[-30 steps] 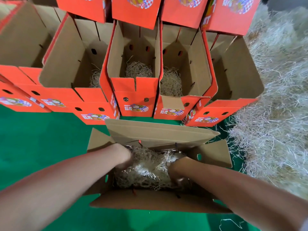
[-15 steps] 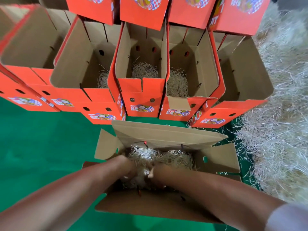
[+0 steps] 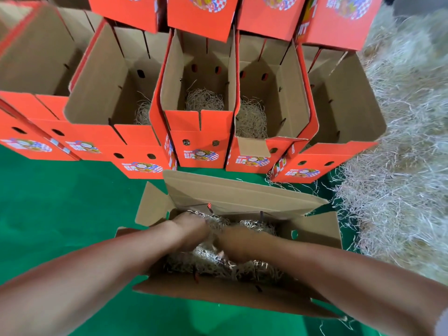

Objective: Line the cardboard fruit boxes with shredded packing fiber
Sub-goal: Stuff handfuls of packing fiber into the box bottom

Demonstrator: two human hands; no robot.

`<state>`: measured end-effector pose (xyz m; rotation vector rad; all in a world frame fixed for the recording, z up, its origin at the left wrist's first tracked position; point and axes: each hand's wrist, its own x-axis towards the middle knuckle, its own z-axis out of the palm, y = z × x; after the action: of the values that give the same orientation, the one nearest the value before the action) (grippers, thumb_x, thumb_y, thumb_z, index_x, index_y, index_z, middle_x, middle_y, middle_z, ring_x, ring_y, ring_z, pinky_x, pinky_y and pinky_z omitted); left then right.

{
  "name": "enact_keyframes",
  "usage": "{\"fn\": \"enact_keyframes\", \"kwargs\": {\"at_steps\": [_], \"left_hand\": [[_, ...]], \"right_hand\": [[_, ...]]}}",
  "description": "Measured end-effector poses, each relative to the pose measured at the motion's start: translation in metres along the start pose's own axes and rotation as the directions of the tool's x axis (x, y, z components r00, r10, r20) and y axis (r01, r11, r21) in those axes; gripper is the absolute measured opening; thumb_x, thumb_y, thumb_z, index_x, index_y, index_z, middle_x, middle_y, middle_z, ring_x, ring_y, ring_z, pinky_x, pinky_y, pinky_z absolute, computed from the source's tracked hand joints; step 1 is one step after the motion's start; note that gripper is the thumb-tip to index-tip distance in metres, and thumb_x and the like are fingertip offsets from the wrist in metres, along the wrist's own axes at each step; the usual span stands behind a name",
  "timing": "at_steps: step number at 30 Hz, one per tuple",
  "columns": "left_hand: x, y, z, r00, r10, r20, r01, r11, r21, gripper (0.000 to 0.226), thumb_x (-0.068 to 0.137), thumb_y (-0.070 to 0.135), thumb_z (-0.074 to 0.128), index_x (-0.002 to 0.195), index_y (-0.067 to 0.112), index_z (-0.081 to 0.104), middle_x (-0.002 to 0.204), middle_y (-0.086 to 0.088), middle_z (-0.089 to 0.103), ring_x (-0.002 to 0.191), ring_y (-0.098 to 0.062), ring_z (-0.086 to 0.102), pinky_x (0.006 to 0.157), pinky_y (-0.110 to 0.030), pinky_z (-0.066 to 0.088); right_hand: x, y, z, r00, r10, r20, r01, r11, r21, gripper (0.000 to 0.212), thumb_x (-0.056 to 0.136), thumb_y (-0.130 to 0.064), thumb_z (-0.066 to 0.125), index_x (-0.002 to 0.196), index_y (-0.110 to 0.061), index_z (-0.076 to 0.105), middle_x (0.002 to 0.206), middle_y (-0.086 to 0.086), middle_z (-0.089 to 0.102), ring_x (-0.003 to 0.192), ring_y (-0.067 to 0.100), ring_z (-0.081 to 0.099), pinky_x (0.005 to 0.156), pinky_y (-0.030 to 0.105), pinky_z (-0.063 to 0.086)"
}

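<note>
The left hand [image 3: 191,227] and right hand [image 3: 238,244] were deep in the shredded fiber [image 3: 213,260] of the near open box [image 3: 218,294]. Both were motion-blurred with their fingers buried, so any grasp could not be told. The far stacked boxes [image 3: 201,18] were cut off by the top edge, and the loose fiber pile [image 3: 400,190] by the right edge. The floor of the far-right box [image 3: 349,100] lay hidden behind its wall. The printed labels [image 3: 202,155] were too small to read.
</note>
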<state>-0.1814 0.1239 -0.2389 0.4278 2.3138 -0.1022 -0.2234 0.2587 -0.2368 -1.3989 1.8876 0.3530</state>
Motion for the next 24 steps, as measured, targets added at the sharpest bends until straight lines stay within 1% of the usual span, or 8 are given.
{"fn": "enact_keyframes", "kwargs": {"at_steps": [2, 7, 9, 11, 14, 16, 21, 24], "left_hand": [[-0.002, 0.004, 0.001, 1.000, 0.012, 0.000, -0.012, 0.999, -0.037, 0.031, 0.084, -0.002, 0.051, 0.114, 0.003, 0.059, 0.118, -0.016, 0.059, 0.109, -0.031, 0.057, 0.090, -0.039, 0.049], [-0.007, 0.016, 0.013, 0.878, 0.023, 0.477, -0.059, 0.997, 0.059, 0.032, 0.091, 0.004, 0.051, 0.121, -0.008, 0.055, 0.129, -0.023, 0.053, 0.118, -0.035, 0.051, 0.094, -0.038, 0.042], [-0.012, 0.015, 0.014, 0.864, 0.015, 0.503, -0.053, 0.997, 0.062, 0.032, 0.092, 0.003, 0.050, 0.122, -0.007, 0.054, 0.129, -0.023, 0.053, 0.118, -0.035, 0.051, 0.094, -0.039, 0.042], [-0.016, 0.015, 0.014, 0.924, -0.022, 0.381, -0.008, 0.997, 0.076, 0.029, 0.092, 0.006, 0.049, 0.119, -0.003, 0.057, 0.124, -0.019, 0.057, 0.113, -0.034, 0.056, 0.090, -0.041, 0.047], [-0.014, 0.014, 0.010, 0.993, -0.108, 0.055, 0.106, 0.994, 0.042, 0.028, 0.092, 0.009, 0.046, 0.116, 0.006, 0.060, 0.121, -0.013, 0.060, 0.114, -0.030, 0.056, 0.092, -0.040, 0.044], [-0.010, 0.014, 0.003, 0.993, -0.119, 0.005, 0.119, 0.987, -0.107, 0.031, 0.091, 0.006, 0.045, 0.121, 0.005, 0.054, 0.123, -0.015, 0.058, 0.115, -0.031, 0.054, 0.092, -0.037, 0.043], [0.003, 0.022, -0.002, 0.963, 0.122, 0.240, -0.089, 0.985, -0.145, 0.077, 0.086, -0.003, 0.054, 0.150, 0.017, 0.016, 0.157, -0.010, 0.009, 0.139, -0.032, 0.025, 0.106, -0.037, 0.037], [0.010, 0.020, 0.003, 0.917, 0.040, 0.397, -0.013, 0.997, -0.070, 0.081, 0.087, -0.001, 0.055, 0.150, 0.026, 0.012, 0.155, -0.006, -0.020, 0.143, -0.037, 0.005, 0.105, -0.043, 0.033]], "right_hand": [[0.006, 0.004, -0.004, 0.977, 0.102, -0.186, -0.091, 0.993, 0.070, 0.035, 0.086, -0.002, 0.055, 0.119, -0.010, 0.056, 0.120, 0.013, 0.059, 0.105, 0.031, 0.060, 0.078, 0.035, 0.049], [0.015, 0.021, 0.009, 0.989, 0.105, 0.102, -0.121, 0.978, 0.172, 0.083, 0.085, 0.007, 0.046, 0.149, -0.028, 0.008, 0.156, 0.006, 0.009, 0.131, 0.033, 0.036, 0.096, 0.039, 0.043], [0.014, 0.024, 0.001, 0.997, 0.046, 0.057, -0.064, 0.920, 0.385, 0.084, 0.083, 0.014, 0.040, 0.149, -0.030, 0.013, 0.155, 0.003, 0.018, 0.126, 0.028, 0.043, 0.085, 0.032, 0.048], [0.007, 0.027, -0.018, 1.000, 0.012, -0.021, 0.000, 0.869, 0.495, 0.066, 0.087, 0.015, 0.034, 0.143, -0.019, 0.035, 0.148, 0.004, 0.035, 0.124, 0.024, 0.046, 0.096, 0.032, 0.042], [-0.011, 0.037, -0.035, 0.999, 0.049, 0.008, -0.049, 0.953, 0.300, 0.050, 0.088, 0.013, 0.032, 0.132, -0.005, 0.049, 0.137, 0.012, 0.048, 0.107, 0.025, 0.054, 0.079, 0.026, 0.041], [-0.025, 0.042, -0.032, 0.987, 0.118, 0.112, -0.133, 0.982, 0.136, 0.036, 0.090, 0.006, 0.042, 0.122, -0.001, 0.056, 0.122, 0.016, 0.058, 0.091, 0.026, 0.059, 0.072, 0.031, 0.047], [-0.023, 0.036, 0.005, 0.929, 0.130, 0.346, -0.098, 0.989, -0.110, 0.041, 0.092, -0.007, 0.049, 0.133, -0.004, 0.045, 0.135, 0.015, 0.049, 0.119, 0.031, 0.050, 0.095, 0.039, 0.045], [-0.015, 0.027, 0.032, 0.893, 0.155, 0.423, -0.085, 0.980, -0.179, 0.053, 0.089, -0.010, 0.053, 0.140, -0.012, 0.039, 0.142, 0.015, 0.040, 0.126, 0.033, 0.043, 0.094, 0.042, 0.042]]}}
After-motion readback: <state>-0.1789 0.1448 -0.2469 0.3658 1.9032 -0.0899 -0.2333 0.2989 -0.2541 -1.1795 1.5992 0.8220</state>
